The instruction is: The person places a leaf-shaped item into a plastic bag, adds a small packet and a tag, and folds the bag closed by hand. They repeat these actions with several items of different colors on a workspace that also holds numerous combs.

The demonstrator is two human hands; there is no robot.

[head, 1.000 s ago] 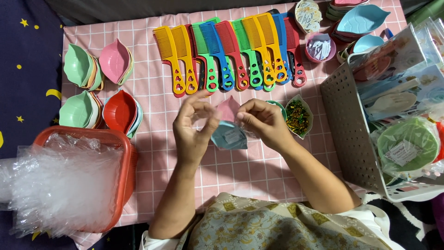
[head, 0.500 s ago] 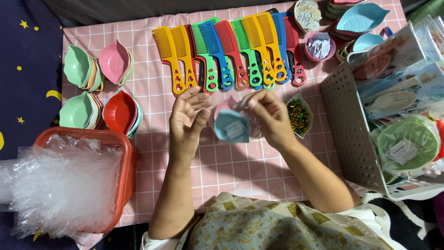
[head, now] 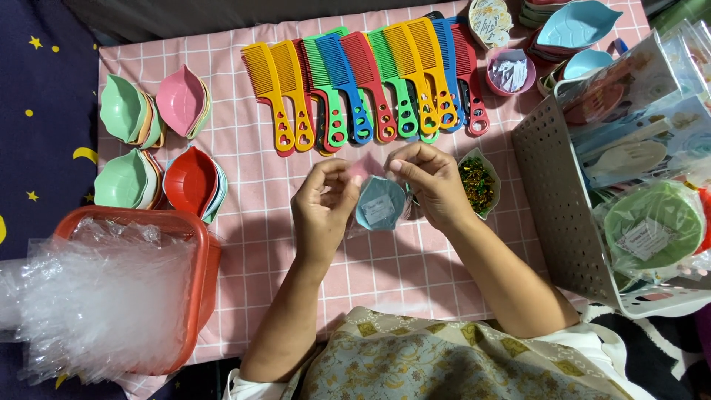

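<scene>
Both hands, left hand (head: 322, 204) and right hand (head: 429, 181), pinch a clear bag (head: 370, 200) around a blue dish (head: 380, 204) in their grip, seemingly unsealed, with loose dishes (head: 189, 178) unbagged left of it.

A: What hems in the hands?
B: Combs (head: 370, 81) just beyond the left hand (head: 322, 211) and right hand (head: 433, 185), white basket (head: 555, 215) to the right, red basket (head: 200, 252) left.
A: Any free room?
B: Bare pink cloth (head: 252, 192) between left hand and bowls (head: 189, 181), and below both hands.
</scene>
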